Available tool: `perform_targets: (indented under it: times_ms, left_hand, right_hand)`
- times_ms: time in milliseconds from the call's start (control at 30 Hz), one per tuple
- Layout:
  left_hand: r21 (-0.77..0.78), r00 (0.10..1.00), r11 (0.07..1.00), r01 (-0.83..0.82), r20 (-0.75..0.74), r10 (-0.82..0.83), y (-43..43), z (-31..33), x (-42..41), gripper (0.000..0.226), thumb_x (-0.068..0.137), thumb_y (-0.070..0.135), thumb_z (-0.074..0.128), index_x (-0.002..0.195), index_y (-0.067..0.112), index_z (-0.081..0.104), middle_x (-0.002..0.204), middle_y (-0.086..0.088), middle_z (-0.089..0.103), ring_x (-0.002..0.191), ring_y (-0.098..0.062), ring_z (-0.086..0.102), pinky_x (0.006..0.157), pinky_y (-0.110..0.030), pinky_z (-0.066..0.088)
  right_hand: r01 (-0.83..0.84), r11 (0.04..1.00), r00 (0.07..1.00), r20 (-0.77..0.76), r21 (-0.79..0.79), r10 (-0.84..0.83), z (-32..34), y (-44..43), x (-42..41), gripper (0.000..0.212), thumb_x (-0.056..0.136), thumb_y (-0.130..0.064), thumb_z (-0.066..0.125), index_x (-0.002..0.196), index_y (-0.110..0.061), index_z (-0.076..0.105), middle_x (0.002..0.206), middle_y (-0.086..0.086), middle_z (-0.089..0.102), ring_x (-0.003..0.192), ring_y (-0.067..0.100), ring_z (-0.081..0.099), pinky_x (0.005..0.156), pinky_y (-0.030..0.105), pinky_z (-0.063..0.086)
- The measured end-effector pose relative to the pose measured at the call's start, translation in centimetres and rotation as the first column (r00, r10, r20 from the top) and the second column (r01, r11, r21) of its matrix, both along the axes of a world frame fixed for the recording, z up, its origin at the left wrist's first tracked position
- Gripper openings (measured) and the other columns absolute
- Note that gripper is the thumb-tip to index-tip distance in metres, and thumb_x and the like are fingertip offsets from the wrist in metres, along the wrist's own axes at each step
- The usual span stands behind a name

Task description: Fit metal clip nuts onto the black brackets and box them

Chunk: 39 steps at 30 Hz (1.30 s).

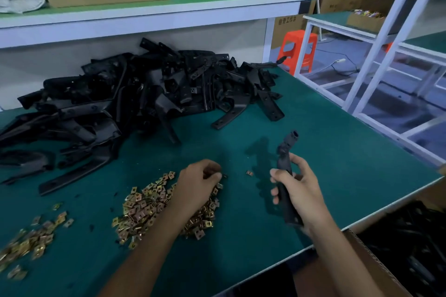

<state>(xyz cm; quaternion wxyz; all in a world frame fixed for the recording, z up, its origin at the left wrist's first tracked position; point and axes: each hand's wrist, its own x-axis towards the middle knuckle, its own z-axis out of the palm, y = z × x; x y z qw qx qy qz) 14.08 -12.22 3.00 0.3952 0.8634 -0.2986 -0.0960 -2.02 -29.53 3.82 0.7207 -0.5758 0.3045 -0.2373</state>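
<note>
My right hand (pixel 298 188) grips a long black bracket (pixel 286 164) upright above the green table, its top end pointing away from me. My left hand (pixel 199 182) rests curled over a heap of brass-coloured clip nuts (pixel 149 210), and its fingertips pinch at a small clip nut near the heap's far edge. A single clip nut (pixel 249 172) lies loose between my hands. A big pile of black brackets (pixel 135 94) covers the back left of the table. An open cardboard box (pixel 410 255) holding black brackets stands at the lower right, beside the table.
A second, smaller scatter of clip nuts (pixel 26 243) lies at the left front. A shelf (pixel 156 11) above the table carries a carton, a water bottle and a bag. An orange stool (pixel 298 52) and white racks stand to the right.
</note>
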Motion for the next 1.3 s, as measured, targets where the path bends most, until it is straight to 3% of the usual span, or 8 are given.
perform_targets:
  times_ms: [133, 200, 300, 367, 567, 800, 1000, 1300]
  left_hand:
    - [-0.134, 0.991, 0.988, -0.082, -0.113, 0.067, -0.8, 0.1, 0.2, 0.006, 0.094, 0.028, 0.07, 0.1, 0.029, 0.072, 0.092, 0.02, 0.07, 0.083, 0.012, 0.063, 0.068, -0.002, 0.044]
    - [-0.188, 0.984, 0.975, -0.119, -0.154, 0.091, -1.8, 0.0, 0.1, 0.007, 0.092, 0.025, 0.073, 0.099, 0.024, 0.073, 0.088, 0.016, 0.072, 0.079, 0.007, 0.066, 0.07, -0.008, 0.049]
    - [-0.262, 0.95, 0.949, -0.176, -0.299, 0.093, -2.9, -0.1, -0.3, 0.014, 0.091, 0.018, 0.075, 0.103, 0.013, 0.073, 0.084, 0.003, 0.075, 0.072, -0.013, 0.073, 0.072, -0.031, 0.061]
    - [-0.235, 0.949, 0.959, -0.155, -0.305, 0.078, -3.3, -0.6, -0.4, 0.015, 0.09, 0.016, 0.075, 0.105, 0.014, 0.072, 0.09, 0.0, 0.075, 0.082, -0.02, 0.073, 0.082, -0.039, 0.061]
    - [-0.324, 0.89, 0.927, -0.19, -0.456, 0.023, -2.8, 0.1, -0.9, 0.009, 0.091, 0.015, 0.074, 0.098, 0.019, 0.077, 0.08, 0.001, 0.076, 0.072, -0.015, 0.072, 0.067, -0.023, 0.058]
    - [-0.546, 0.685, 0.764, -0.344, -0.703, -0.194, 1.7, 3.0, -3.3, 0.013, 0.095, 0.004, 0.064, 0.104, 0.008, 0.072, 0.097, -0.009, 0.077, 0.085, -0.016, 0.072, 0.073, -0.024, 0.058]
    - [-0.549, 0.716, 0.778, -0.305, -0.671, -0.193, 4.1, 4.8, -5.5, 0.014, 0.092, 0.009, 0.068, 0.094, 0.017, 0.079, 0.098, -0.012, 0.077, 0.087, -0.018, 0.073, 0.072, -0.024, 0.058]
    - [-0.496, 0.724, 0.807, -0.32, -0.677, -0.129, 4.3, 5.0, -6.7, 0.009, 0.088, 0.007, 0.073, 0.089, 0.014, 0.079, 0.093, -0.013, 0.077, 0.08, -0.02, 0.074, 0.067, -0.024, 0.058]
  right_hand:
    - [0.004, 0.992, 1.0, -0.002, -0.123, -0.004, 0.2, 2.0, -0.4, 0.042, 0.101, -0.026, 0.06, 0.09, -0.066, 0.058, 0.086, 0.009, 0.071, 0.053, 0.019, 0.059, 0.047, 0.03, 0.048]
    - [0.048, 0.977, 0.998, -0.017, -0.21, -0.053, -0.6, 2.5, -0.6, 0.017, 0.101, -0.032, 0.06, 0.108, -0.047, 0.062, 0.09, 0.005, 0.069, 0.059, 0.017, 0.059, 0.051, 0.031, 0.05]
    - [0.075, 0.946, 0.992, -0.076, -0.316, -0.104, -2.2, 3.4, -0.4, 0.04, 0.098, -0.04, 0.063, 0.136, -0.035, 0.053, 0.102, -0.008, 0.071, 0.082, 0.011, 0.062, 0.078, 0.044, 0.055]
    - [0.096, 0.928, 0.988, -0.077, -0.361, -0.132, -2.7, 4.4, -0.3, 0.049, 0.096, -0.041, 0.066, 0.14, -0.05, 0.046, 0.1, -0.034, 0.068, 0.087, -0.008, 0.063, 0.08, 0.024, 0.052]
    - [0.068, 0.87, 0.984, -0.113, -0.489, -0.141, -3.5, 5.0, -0.6, 0.054, 0.091, -0.043, 0.072, 0.138, -0.054, 0.047, 0.104, -0.049, 0.06, 0.097, -0.023, 0.057, 0.073, -0.001, 0.041]
    - [-0.033, 0.815, 0.985, -0.158, -0.579, -0.073, -3.7, 5.9, -0.5, 0.053, 0.087, -0.05, 0.07, 0.137, -0.036, 0.056, 0.103, -0.042, 0.064, 0.098, -0.011, 0.064, 0.081, 0.021, 0.054]
    - [-0.057, 0.745, 0.986, -0.154, -0.665, -0.061, -3.9, 8.3, 0.0, 0.054, 0.087, -0.044, 0.075, 0.137, -0.037, 0.057, 0.103, -0.031, 0.066, 0.1, 0.003, 0.067, 0.083, 0.026, 0.054]
    - [-0.038, 0.746, 0.986, -0.145, -0.664, -0.079, -3.5, 8.7, -0.3, 0.055, 0.087, -0.046, 0.075, 0.134, -0.054, 0.046, 0.102, -0.051, 0.058, 0.099, -0.007, 0.064, 0.085, 0.014, 0.05]
